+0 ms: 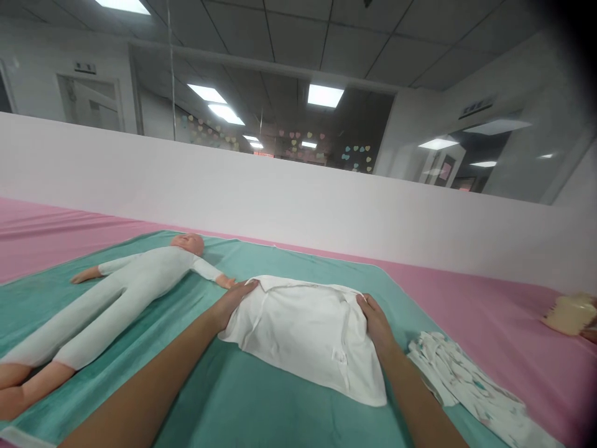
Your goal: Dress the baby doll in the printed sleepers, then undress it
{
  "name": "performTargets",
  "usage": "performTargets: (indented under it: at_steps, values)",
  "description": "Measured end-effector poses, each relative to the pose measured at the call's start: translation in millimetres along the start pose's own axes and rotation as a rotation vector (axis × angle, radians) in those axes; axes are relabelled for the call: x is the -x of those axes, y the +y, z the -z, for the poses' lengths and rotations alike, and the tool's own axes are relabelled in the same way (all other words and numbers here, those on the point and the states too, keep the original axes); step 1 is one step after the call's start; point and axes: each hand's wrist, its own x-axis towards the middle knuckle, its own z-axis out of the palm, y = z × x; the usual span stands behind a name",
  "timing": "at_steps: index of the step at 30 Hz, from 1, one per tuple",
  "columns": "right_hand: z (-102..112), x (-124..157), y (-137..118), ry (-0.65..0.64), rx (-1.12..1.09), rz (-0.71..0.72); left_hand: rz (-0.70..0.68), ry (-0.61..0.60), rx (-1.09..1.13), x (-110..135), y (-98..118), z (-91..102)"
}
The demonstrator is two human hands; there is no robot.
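Observation:
A white cloth garment, perhaps a baby shirt, is stretched between my two hands above a green sheet. My left hand grips its upper left corner, fingers closed over the edge. At the upper right corner my right hand pinches the fabric, thumb on top. A small label shows near the garment's lower right. To the left lies a baby doll on its back in a pale long-sleeved suit, one of its hands close to my left hand.
Right of my right forearm lies a folded patterned cloth. A pink cover spreads under the green sheet. At the far right edge is a beige object with fingers beside it. A white low wall with glass above stands behind.

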Motion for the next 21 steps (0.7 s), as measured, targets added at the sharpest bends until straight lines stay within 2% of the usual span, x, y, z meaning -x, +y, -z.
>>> performTargets:
  at_steps: [5,9,11,14,16,18,21]
  values:
    - [-8.9,8.9,-4.6,0.042,0.052,0.096,0.017,-0.043,0.034,-0.4,-4.8,-2.8]
    - [-15.8,6.8,-20.6,0.118,0.147,0.187,-0.077,-0.053,-0.003,-4.0,-9.7,-6.7]
    - [-16.8,-2.3,-31.7,0.128,0.246,0.226,-0.115,-0.03,-0.027,-5.6,-11.4,-8.6]
    - [-18.4,-22.1,-39.1,0.162,0.518,0.306,-0.165,0.068,-0.089,-8.7,-12.8,-9.6]
    - [-23.0,-35.6,-30.3,0.212,0.708,0.369,-0.204,0.118,-0.128,-12.1,-13.8,-8.0]
    - [-30.7,-46.5,-9.9,0.207,0.833,0.376,-0.201,0.124,-0.147,-16.8,-15.6,-5.3]
    - [-41.4,-56.9,27.7,0.054,0.892,0.306,-0.155,0.119,-0.121,-24.8,-20.0,-1.8]
